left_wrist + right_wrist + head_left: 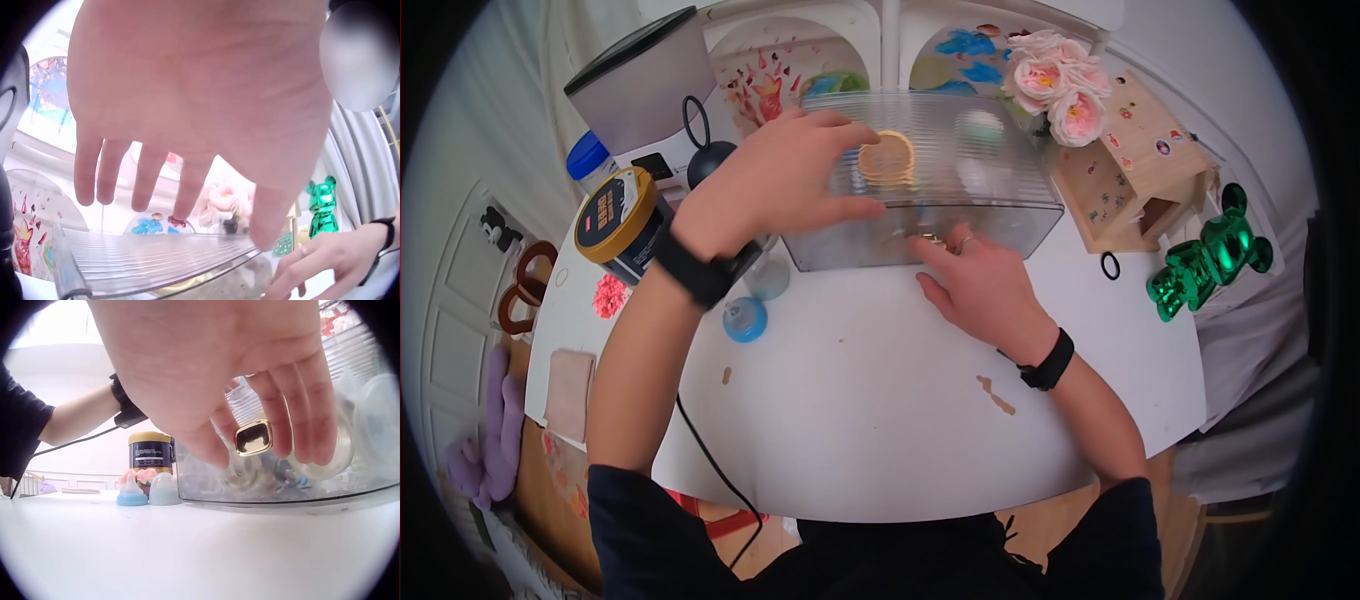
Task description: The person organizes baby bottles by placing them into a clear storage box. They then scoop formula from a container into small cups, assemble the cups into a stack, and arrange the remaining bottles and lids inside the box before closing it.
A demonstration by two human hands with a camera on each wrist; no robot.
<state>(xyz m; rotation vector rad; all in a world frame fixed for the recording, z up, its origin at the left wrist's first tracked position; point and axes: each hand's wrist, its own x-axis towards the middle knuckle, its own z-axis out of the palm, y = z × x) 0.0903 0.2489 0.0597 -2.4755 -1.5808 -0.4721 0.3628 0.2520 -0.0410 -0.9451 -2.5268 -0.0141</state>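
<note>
A clear ribbed plastic drawer box (920,236) stands at the back middle of the white table, with blurred items showing through it. Over its top left part is my left hand (775,185), fingers spread; in the left wrist view that palm (200,81) and straight fingers are above the ribbed lid (156,253). My right hand (985,285) is at the box's front. In the right wrist view its fingers (306,406) lie straight along the front, either side of the gold knob (254,438). Through the front, round pale pieces (325,450) are visible.
Left of the box stand a black tub with a yellow lid (615,215), a blue-ringed bottle nipple (745,320) and a clear cap (770,275). To the right are pink flowers (1060,85), a wooden house (1135,170), a black ring (1110,265) and a shiny green bear (1210,250).
</note>
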